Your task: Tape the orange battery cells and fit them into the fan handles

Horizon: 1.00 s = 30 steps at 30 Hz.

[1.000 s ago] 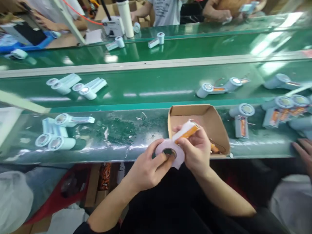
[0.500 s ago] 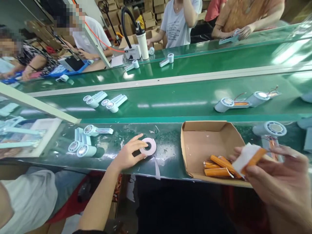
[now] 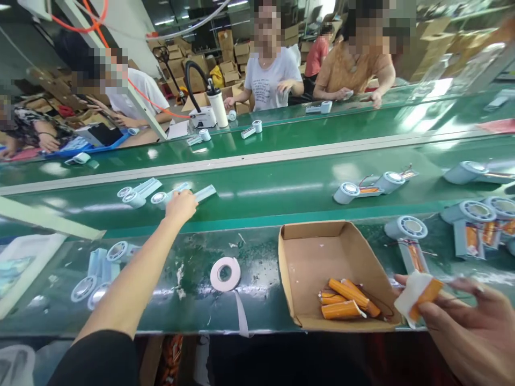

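My left hand (image 3: pixel 182 206) reaches far out over the green conveyor belt (image 3: pixel 281 185) and closes on a pale blue handheld fan housing (image 3: pixel 203 193) lying there. My right hand (image 3: pixel 466 321) stays near the bottom right, its fingers pinching an orange battery cell (image 3: pixel 420 296) wrapped partly in white tape. A roll of white tape (image 3: pixel 225 274) lies flat on the near shelf between my arms, a loose strip trailing off the edge. An open cardboard tray (image 3: pixel 309 252) beside it holds several orange battery cells (image 3: pixel 344 300).
More fan housings lie on the belt: a pair at left (image 3: pixel 134 193), a wired pair at right (image 3: pixel 368 187), several at the right shelf (image 3: pixel 470 220) and the left shelf (image 3: pixel 100 268). Other people work along the far side. A glass panel edge (image 3: pixel 48 222) crosses left.
My left hand left the tape roll on the shelf and stretched forward onto the belt to the fan housing. My right hand kept the wrapped battery cell at the lower right.
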Available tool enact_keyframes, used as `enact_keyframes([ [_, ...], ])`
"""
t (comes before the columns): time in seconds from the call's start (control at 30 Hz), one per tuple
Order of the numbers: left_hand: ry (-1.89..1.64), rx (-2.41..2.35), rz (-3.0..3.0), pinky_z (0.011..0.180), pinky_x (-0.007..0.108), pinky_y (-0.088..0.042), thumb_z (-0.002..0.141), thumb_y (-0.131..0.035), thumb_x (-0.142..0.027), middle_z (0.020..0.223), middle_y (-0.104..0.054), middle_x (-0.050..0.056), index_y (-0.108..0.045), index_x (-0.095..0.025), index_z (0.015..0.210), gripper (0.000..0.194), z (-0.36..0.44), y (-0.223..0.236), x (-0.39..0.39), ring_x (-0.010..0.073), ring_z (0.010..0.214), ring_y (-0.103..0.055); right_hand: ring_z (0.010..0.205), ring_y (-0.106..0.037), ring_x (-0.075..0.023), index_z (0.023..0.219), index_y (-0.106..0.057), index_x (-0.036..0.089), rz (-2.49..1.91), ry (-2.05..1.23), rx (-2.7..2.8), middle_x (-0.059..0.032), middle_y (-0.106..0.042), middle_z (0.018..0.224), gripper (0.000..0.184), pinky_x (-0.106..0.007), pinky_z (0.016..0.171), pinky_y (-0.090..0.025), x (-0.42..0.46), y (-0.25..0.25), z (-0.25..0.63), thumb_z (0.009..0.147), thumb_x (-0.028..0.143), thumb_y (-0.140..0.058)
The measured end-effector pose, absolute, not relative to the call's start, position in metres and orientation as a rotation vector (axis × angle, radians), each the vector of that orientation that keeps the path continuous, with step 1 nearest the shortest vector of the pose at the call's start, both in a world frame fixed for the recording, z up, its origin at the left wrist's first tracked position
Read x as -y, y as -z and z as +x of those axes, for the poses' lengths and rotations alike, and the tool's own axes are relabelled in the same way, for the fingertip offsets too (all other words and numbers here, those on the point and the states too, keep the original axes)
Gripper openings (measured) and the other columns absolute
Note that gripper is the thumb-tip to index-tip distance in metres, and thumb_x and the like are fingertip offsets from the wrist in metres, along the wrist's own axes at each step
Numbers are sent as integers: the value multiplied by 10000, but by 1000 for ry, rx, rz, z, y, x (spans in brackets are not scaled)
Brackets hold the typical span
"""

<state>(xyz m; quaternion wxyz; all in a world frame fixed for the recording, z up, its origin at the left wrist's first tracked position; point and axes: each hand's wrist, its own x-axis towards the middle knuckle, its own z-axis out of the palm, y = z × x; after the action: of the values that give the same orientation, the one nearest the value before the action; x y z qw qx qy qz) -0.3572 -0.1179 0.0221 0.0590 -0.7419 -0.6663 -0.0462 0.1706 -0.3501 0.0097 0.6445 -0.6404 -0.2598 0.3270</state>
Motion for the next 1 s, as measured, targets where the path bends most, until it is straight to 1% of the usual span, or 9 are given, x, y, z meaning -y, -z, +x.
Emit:
enact_keyframes([
  [0.07,73,1935,-2358,942,492,-576,876,-610,-172,1225,-691,158,-731,-179,833,128,-314,-17,109,383,1253,-529,675,-781,-457,879,-684,476,-1398,-806,692,-86,-784,688,575,-586,554,-640,334,-21,169,403,444,-1006],
  [0.17,-46,1721,-2580,1087,505,-515,851,-591,-87,1400,-631,149,-765,-200,927,220,-242,-15,97,365,1402,-440,774,-821,-377,965,-693,360,-1141,-871,978,-67,-834,847,530,-541,643,-691,293,-44,147,548,386,-1018],
  [0.3,-138,1585,-2816,1105,388,-503,850,-600,-105,1321,-708,79,-784,-235,930,239,-187,-22,85,272,1342,-534,827,-812,-265,1047,-702,276,-911,-1028,1306,-36,-829,915,453,-464,757,-686,218,-60,103,698,411,-957],
  [0.43,-126,1622,-2904,1016,298,-532,901,-609,-267,1294,-759,3,-805,-267,959,204,-185,-28,78,220,1260,-629,786,-768,-188,1099,-728,242,-1007,-1042,1665,5,-810,874,378,-387,834,-632,150,-50,70,764,349,-865],
  [0.5,-78,1674,-2897,1012,288,-524,926,-589,-308,1315,-758,-1,-805,-270,1017,237,-188,-28,77,220,1269,-645,803,-758,-175,1117,-715,245,-1139,-971,1857,14,-810,882,333,-346,838,-599,125,-42,57,804,292,-818],
  [0.6,3,1792,-2822,982,301,-521,989,-511,-314,1267,-777,35,-770,-260,1110,291,-184,-26,79,233,1224,-684,779,-734,-184,1098,-679,256,-1345,-750,2184,8,-801,868,238,-291,743,-529,102,-30,42,875,266,-761],
  [0.8,61,1944,-2732,930,340,-514,1057,-444,-340,1233,-788,77,-704,-260,1164,293,-166,-22,81,269,1135,-727,765,-687,-234,981,-657,265,-1408,-549,2404,-15,-761,820,136,-284,644,-377,92,-23,34,889,269,-757],
  [0.9,64,1958,-2744,936,339,-503,1051,-463,-317,1242,-786,78,-700,-254,1156,267,-162,-23,81,271,1144,-724,751,-670,-212,959,-651,257,-1412,-561,2414,-6,-757,820,133,-279,640,-362,92,-25,38,878,229,-754],
  [1.0,67,1969,-2750,927,335,-500,1040,-478,-288,1246,-786,69,-703,-254,1141,248,-159,-24,80,267,1139,-724,722,-664,-180,1048,-652,252,-1437,-621,2350,8,-774,838,176,-265,653,-412,91,-26,43,892,245,-734],
])
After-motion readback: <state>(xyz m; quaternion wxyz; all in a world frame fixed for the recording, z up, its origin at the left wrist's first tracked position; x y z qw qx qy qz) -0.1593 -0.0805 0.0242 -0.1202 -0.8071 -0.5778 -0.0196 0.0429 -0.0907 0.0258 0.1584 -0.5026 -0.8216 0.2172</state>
